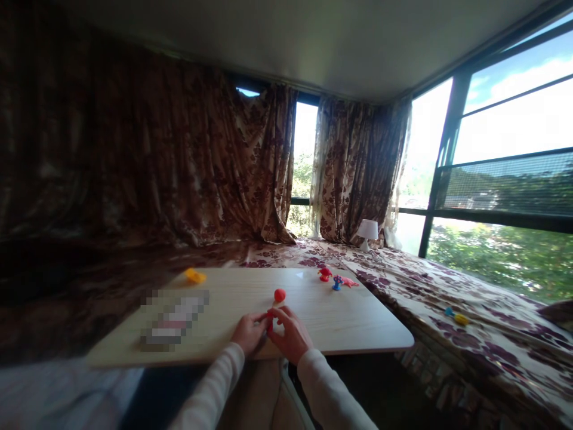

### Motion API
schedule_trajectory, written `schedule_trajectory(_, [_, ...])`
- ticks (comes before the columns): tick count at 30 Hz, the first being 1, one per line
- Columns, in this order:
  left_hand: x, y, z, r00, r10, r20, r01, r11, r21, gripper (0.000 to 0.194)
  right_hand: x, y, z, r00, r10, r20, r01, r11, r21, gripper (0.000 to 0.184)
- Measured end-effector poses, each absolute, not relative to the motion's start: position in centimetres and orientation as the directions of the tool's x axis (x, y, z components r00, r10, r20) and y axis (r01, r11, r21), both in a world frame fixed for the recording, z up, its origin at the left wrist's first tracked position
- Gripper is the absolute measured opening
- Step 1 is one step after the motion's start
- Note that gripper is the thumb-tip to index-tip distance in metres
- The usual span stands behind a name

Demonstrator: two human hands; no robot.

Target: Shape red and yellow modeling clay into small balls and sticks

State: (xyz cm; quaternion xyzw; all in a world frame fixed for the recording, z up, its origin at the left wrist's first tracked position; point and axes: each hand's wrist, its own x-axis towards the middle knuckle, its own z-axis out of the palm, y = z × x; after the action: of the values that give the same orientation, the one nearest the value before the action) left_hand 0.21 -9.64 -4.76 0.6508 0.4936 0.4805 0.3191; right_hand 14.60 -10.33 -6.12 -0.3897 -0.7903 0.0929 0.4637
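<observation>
My left hand (248, 332) and my right hand (292, 334) meet over the near part of the light wooden table (233, 292). Between their fingertips is a small red piece (270, 322), mostly covered, so its kind is unclear. Both hands have bent fingers closed around it. Just beyond my fingers sits a round red object (280, 295), with something pale below it. Farther back on the right are a red toy figure (324, 274), a blue toy figure (337, 283) and a flat pinkish-red toy (350, 282).
An orange-yellow toy (195, 275) lies at the table's far left corner. A blurred-out rectangular item (175, 319) rests on the left side. On the flowered cover (474, 334) to the right lies a blue and yellow toy (457, 317). A white lamp (367, 230) stands behind.
</observation>
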Motion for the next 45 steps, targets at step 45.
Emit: schedule_trajectory(45, [-0.3,-9.3,-5.1,0.061,0.940,0.335,0.374,-0.333,0.866,0.039,15.0,-9.1,-6.3,-0.038,0.831,0.555,0.352,0.531,-0.771,0.030])
